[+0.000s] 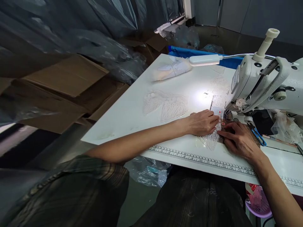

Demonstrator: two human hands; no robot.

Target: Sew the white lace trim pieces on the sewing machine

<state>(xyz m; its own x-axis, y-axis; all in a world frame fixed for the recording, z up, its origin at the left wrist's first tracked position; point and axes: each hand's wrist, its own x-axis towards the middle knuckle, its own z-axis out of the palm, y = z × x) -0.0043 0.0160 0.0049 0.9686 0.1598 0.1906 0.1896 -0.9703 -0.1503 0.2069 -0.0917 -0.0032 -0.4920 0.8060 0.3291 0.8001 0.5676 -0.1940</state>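
Note:
A white sewing machine point(258, 85) stands at the right, its needle area lit from above. A white lace piece point(209, 141) lies on the metal plate by the presser foot and stretches toward the table's front edge. My left hand point(202, 123) rests on this lace left of the needle, its fingers bent and pressed together on the fabric. Just right of the lace is my right hand point(241, 140), fingers spread, with the fingertips near or touching the lace's edge. The lace directly under my left fingers is hidden.
More lace pieces point(174, 105) lie on the white table point(127, 126), beside a wrapped bundle point(172, 69). A lamp point(204, 60) reaches over it. Blue thread snips point(259, 135) lie right of my right hand. A printed ruler point(201, 160) follows the front edge. Cardboard boxes point(67, 74) stand left.

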